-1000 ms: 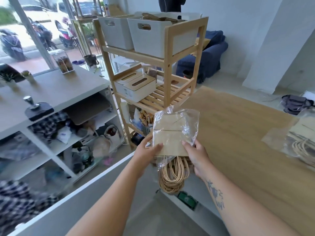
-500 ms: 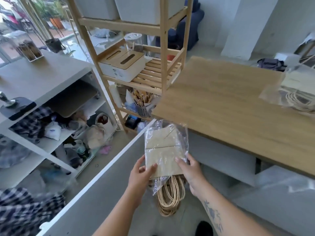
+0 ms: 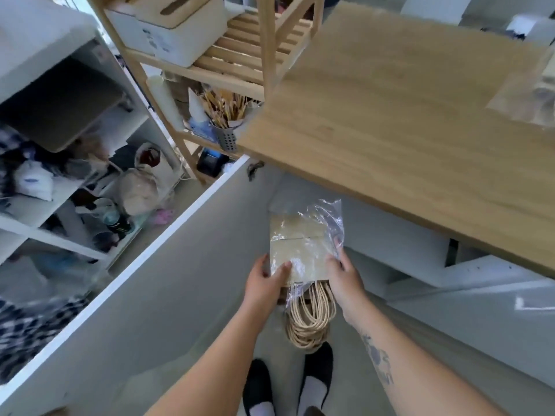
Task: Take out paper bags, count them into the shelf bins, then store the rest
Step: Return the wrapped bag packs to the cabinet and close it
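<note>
Change: the pack of paper bags [image 3: 300,247] has come down from table height to below the table's edge, and the view has tipped toward the floor.
Cabinet door [image 3: 150,280]: stands open, to the left of the hands.
Left hand [image 3: 264,280]: grips the pack's near left corner, thumb on top and fingers underneath.
Pack: in clear plastic wrap, held level in the air between both hands; its cord handles [image 3: 309,319] hang out of the near end.
Right hand [image 3: 345,276]: grips the right edge, fingers curled over the wrap.
Table [image 3: 405,115]: above and beyond the pack, not touching it.
Meaning: this looks like the storing step, with the leftover bags headed for the space under the table; how many went into the bins cannot be told.
</note>
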Demonstrator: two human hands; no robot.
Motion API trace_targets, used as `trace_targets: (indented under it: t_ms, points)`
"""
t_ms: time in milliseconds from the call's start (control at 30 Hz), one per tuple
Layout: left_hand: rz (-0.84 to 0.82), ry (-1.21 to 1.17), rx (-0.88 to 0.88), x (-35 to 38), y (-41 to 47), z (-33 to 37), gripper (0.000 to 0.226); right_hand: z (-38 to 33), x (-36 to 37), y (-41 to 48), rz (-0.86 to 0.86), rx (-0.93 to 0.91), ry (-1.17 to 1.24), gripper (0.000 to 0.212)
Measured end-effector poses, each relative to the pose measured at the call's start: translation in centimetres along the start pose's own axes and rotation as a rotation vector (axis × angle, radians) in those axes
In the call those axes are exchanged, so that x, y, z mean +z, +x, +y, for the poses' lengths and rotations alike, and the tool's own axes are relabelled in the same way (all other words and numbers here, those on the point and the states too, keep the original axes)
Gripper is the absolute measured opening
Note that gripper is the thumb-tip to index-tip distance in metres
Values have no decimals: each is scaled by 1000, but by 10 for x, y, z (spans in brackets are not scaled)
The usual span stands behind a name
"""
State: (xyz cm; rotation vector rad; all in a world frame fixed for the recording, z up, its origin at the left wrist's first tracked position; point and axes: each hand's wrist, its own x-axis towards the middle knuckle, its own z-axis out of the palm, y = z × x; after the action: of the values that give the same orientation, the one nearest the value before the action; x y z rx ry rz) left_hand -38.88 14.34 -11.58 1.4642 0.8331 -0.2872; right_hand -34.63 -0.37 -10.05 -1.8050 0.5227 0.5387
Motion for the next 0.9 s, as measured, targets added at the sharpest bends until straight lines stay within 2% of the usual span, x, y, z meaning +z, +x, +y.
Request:
trace_targets:
  t_ms: [167, 267, 400, 467, 567, 633, 700, 767, 900]
  points:
    - [87, 85, 85, 36, 86, 0, 58, 13, 11, 99, 60, -61, 57, 49]
    - [84, 92, 96, 46, 136, 3, 61, 21, 21, 156, 62, -99, 140, 48]
    - [74, 58, 119, 56, 183, 9, 40, 32, 35, 223, 64, -118, 258, 51]
    - [6, 67, 190, 60, 192, 6, 40, 37, 41, 252, 50, -114, 318, 54]
    - [-77, 371, 398, 59, 197, -8, 71, 30, 48, 283, 59, -126, 310, 53]
    - [-128, 753, 529, 56, 208, -16, 97, 21, 50, 301, 59, -157, 298, 51]
    - [-159, 1113, 621, 54, 227, -23, 111, 16, 53, 318, 48, -218, 251, 52]
    - [-98, 1318, 670, 55, 245, -25, 107, 12, 56, 329, 67, -294, 161, 53]
    - [73, 1423, 730, 68, 269, -26, 96, 14, 57, 338, 153, -556, -140, 55]
